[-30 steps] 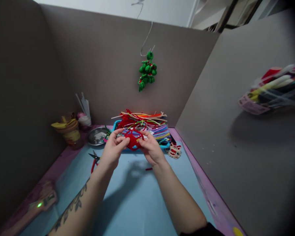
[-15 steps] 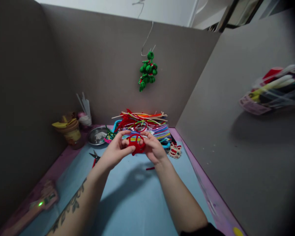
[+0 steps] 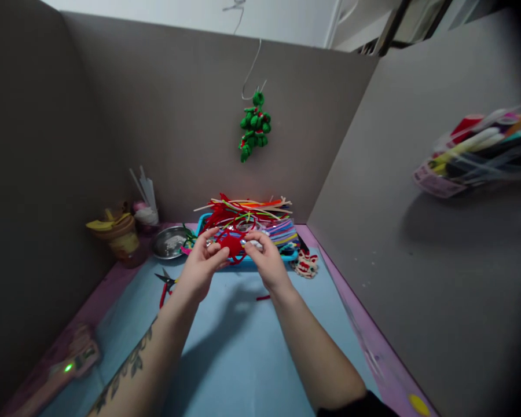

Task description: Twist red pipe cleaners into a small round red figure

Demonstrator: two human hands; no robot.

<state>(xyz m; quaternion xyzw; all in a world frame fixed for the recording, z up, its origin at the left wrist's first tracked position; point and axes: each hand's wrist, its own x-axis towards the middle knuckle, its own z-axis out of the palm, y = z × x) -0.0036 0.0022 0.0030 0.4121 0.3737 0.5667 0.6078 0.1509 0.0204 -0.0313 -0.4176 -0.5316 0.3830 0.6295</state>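
The red piece (image 3: 231,244) is at the centre of the frame, raised above the blue mat (image 3: 243,353) and in front of the tray (image 3: 245,264). The left hand (image 3: 203,263) has its grip clamped on the piece's left side, thumb in front. The right hand (image 3: 267,260) has its fingertips at the right edge; whether that grip pinches it, I cannot tell. Left of centre lie the cutters (image 3: 168,282), near the bowl (image 3: 157,250); a red scrap (image 3: 263,297) lies below the right hand. A green ornament (image 3: 255,127) hangs at upper centre.
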